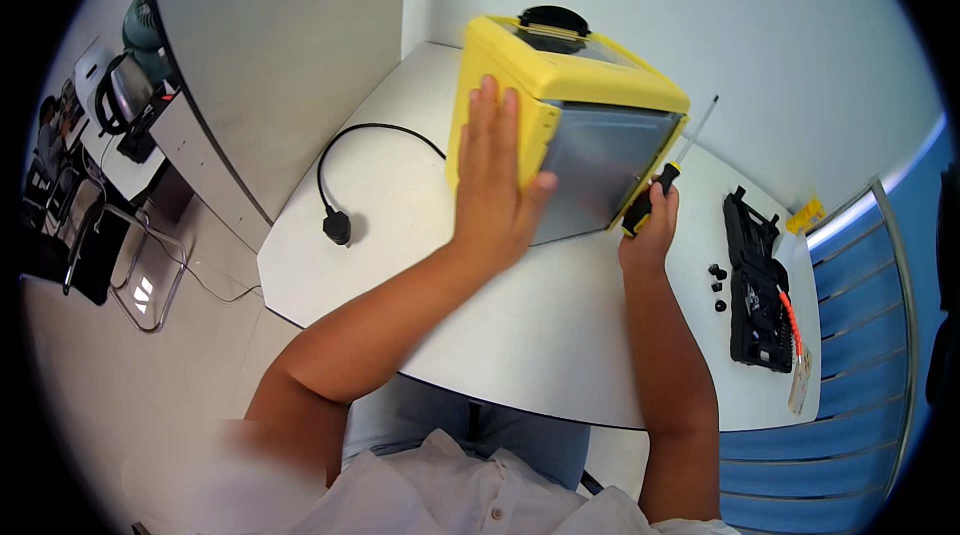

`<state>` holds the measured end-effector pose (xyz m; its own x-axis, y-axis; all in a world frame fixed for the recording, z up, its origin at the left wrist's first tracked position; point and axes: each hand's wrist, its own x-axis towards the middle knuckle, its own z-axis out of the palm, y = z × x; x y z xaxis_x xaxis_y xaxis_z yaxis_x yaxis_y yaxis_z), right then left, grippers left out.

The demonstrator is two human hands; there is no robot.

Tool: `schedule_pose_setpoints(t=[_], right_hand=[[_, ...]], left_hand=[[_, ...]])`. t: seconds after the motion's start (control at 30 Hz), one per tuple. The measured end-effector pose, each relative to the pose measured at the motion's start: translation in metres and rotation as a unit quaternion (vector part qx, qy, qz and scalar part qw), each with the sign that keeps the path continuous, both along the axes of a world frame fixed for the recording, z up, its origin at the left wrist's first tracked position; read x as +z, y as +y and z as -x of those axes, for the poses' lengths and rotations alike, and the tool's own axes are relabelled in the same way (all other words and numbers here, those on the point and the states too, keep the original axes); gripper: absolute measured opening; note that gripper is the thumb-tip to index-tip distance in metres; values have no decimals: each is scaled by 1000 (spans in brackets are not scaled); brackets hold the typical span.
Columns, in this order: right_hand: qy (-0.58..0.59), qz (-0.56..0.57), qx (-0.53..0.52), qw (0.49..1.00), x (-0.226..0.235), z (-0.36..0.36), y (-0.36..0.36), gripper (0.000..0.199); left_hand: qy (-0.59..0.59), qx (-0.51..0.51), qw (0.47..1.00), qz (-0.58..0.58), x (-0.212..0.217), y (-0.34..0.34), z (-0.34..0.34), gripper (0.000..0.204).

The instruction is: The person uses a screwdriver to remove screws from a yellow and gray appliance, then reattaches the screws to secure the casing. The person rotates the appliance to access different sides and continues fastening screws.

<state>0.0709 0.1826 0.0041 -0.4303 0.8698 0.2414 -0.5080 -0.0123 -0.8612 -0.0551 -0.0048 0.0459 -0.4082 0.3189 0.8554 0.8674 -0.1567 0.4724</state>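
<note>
1 box-shaped appliance of yellow plastic (585, 80), grey front panel (605, 160), black fitting on top: over the rear part of the white counter (400, 205); landmark for all entries below. Whether its base sits flat cannot be told.

2 bare hands. Left hand (490, 200): fingers extended, palm laid against the appliance's left side, thumb spread toward the panel. Right hand (650, 235): curled around 1 black-and-yellow-handled screwdriver (668, 175), at the appliance's right edge, thin metal shank pointing up and away.

1 black cable (365, 125) with plug, arcing left of the appliance. 1 open black plastic tool case (737, 320), well to its right, near the counter's right edge.

Open room: white surface in front of the appliance to the dark-trimmed near edge, both forearms crossing; a further strip between appliance and case.
</note>
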Motion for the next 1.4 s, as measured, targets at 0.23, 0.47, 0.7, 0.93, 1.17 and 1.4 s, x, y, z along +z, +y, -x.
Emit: schedule_pose_setpoints(t=[0.23,0.47,0.7,0.93,1.17,1.4], right_hand=[[20,19,21,999,-9,-1,2,19],[15,15,9,1000,2,5,-13,19],[23,7,9,1000,-5,2,-3,19],[7,-28,-14,999,-3,1,-3,19],[-73,-90,-73,991,14,-1,-8,26],[-72,-77,-48,993,19,-4,-8,32]], left_hand=[[86,-20,994,57,9,-4,-33,81],[85,-54,995,20,4,-3,-25,80],[81,-51,995,21,5,-6,-19,76],[37,-13,999,-1,-1,-6,2,90],[-69,-41,995,-55,-1,0,25,96],[-319,-89,943,-43,-1,0,36,78]])
